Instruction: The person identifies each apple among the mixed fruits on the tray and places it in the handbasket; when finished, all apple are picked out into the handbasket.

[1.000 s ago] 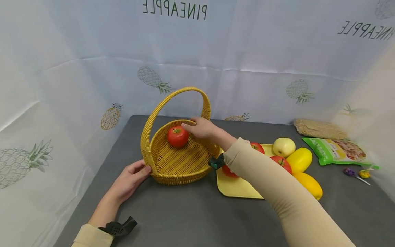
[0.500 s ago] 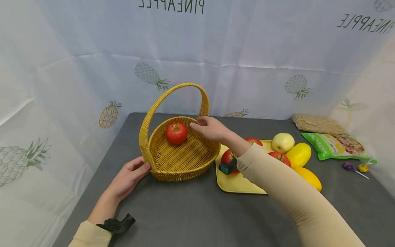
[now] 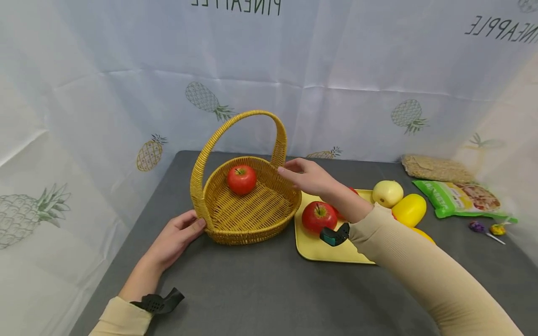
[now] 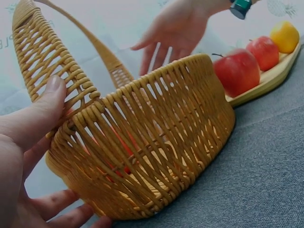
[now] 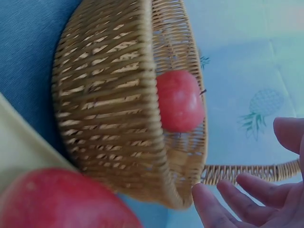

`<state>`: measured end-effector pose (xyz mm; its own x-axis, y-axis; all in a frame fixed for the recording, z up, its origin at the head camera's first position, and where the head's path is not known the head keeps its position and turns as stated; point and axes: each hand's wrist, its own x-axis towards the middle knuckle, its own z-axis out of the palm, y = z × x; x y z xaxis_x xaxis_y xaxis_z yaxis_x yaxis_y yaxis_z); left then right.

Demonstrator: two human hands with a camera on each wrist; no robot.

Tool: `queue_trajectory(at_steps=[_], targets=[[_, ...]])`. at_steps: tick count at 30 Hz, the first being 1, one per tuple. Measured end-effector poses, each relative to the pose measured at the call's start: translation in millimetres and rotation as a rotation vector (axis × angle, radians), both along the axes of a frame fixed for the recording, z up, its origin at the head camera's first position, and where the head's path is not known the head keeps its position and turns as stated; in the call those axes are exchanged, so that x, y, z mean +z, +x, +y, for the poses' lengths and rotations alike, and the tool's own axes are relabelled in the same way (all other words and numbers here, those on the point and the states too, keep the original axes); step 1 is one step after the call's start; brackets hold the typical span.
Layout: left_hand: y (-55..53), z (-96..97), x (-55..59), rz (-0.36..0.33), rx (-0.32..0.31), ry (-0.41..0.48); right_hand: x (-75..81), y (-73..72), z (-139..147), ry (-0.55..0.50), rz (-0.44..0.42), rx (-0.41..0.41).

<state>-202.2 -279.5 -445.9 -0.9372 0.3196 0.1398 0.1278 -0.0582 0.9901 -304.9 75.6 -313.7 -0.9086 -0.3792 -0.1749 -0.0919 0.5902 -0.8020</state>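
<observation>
A yellow wicker basket (image 3: 239,235) with a tall arched handle stands upright on the dark table. One red apple (image 3: 241,179) lies inside, at the back left. My left hand (image 3: 175,238) holds the basket's left end, its thumb against the foot of the handle and its fingers on the woven wall (image 4: 137,152). Over the basket's right rim hangs my right hand (image 3: 308,176), fingers spread and nothing in them, as the right wrist view also shows. Below its wrist, another red apple (image 3: 318,217) sits on the yellow tray (image 3: 332,252). A further red apple (image 3: 350,191) is partly behind the right arm.
A pale round fruit (image 3: 387,193) and a yellow oval fruit (image 3: 409,210) sit at the tray's right side, with another yellow fruit partly hidden by the sleeve. Farther right lie a green food packet (image 3: 462,198), a brown packet (image 3: 437,169) and lollipops (image 3: 487,230). A white curtain encloses the table.
My right hand has moved right, from beside the apple in the basket to over the right rim. More of the tray's near apple shows. My left hand has stayed on the basket.
</observation>
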Motion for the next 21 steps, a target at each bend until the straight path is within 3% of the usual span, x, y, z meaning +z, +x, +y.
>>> queue_trajectory(at_steps=[11, 21], targets=[[-1.9, -2.0, 0.8, 0.02, -0.017, -0.001, -0.1, 9.9, 33, 0.042, 0.016, -0.036], [-2.6, 0.2, 1.5, 0.011, 0.001, -0.021, -1.9, 21.0, 48, 0.152, 0.059, -0.011]])
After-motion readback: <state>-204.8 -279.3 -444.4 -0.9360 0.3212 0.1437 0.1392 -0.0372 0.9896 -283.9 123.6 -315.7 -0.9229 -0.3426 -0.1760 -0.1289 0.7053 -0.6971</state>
